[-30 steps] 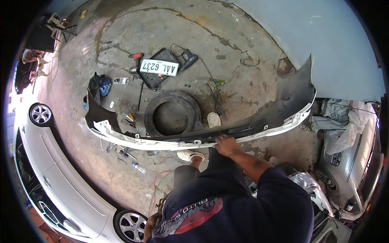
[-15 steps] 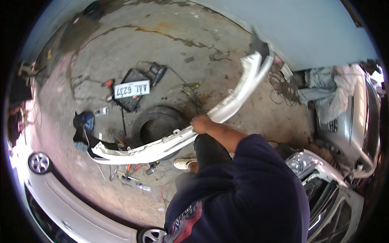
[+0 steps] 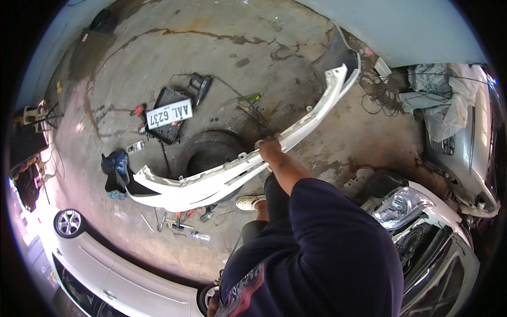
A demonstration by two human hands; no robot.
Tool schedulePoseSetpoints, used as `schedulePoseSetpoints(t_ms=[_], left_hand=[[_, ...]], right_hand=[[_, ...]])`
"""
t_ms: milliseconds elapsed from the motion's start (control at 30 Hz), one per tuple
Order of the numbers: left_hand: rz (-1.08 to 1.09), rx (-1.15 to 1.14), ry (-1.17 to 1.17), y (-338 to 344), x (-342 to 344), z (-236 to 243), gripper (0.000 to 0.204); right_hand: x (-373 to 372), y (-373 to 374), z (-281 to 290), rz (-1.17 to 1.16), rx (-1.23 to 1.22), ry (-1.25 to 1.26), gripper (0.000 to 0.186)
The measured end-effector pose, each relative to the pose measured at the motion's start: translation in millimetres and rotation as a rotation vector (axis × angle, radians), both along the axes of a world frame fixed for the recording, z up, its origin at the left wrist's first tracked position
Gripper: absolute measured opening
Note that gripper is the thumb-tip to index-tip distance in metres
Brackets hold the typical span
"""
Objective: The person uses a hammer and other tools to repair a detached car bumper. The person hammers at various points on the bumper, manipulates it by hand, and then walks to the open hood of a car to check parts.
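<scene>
A long white car bumper [image 3: 206,196] curves across the middle of the view, over the floor. My right hand [image 3: 270,148] grips its upper edge near the middle, fingers wrapped round it. The bumper's right end rises toward the blue-grey wall, and its left end reaches a dark and blue cloth bundle [image 3: 116,165]. Under it lies a black tyre [image 3: 208,145], partly hidden. At the lower edge, beside my dark shirt, only a sliver of my left hand [image 3: 213,305] shows; its fingers are hidden.
A licence plate [image 3: 169,113] lies on a black tray, with a heat gun [image 3: 200,87] beside it. Several hand tools, including a hammer [image 3: 179,224], are scattered below the bumper. A silver car [image 3: 127,280] stands lower left; a car front with a headlight [image 3: 402,207] stands right.
The bumper has shifted slightly rightward in view, with my right hand still gripping it. A bit of my left hand has come into sight at the lower edge.
</scene>
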State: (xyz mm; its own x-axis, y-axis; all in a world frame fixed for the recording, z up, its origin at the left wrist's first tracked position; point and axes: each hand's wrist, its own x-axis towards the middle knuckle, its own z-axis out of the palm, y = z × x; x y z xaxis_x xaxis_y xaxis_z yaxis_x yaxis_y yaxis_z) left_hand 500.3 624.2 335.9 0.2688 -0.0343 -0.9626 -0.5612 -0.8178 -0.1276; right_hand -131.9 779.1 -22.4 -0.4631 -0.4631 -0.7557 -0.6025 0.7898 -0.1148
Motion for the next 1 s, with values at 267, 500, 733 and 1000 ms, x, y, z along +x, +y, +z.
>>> schedulePoseSetpoints(t_ms=[267, 500, 733, 1000], left_hand=[[-0.024, 0.022, -0.003, 27.4, -18.0, 31.2, 0.031], [-0.109, -0.011, 0.084, 63.4, -29.8, 42.4, 0.032], [0.052, 0.039, -0.030, 91.6, -12.4, 41.7, 0.039], [0.095, 0.088, -0.036, 121.6, 35.5, 22.9, 0.037]], right_hand=[[2.4, 16.0, -17.3, -0.060, -0.008, -0.041, 0.036], [-1.7, 13.1, 7.7, 0.117, -0.004, -0.003, 0.048], [-12.1, -7.1, 9.9, 0.072, 0.014, -0.279, 0.067], [35.6, -7.8, 94.0, 0.237, -0.255, -0.002, 0.071]])
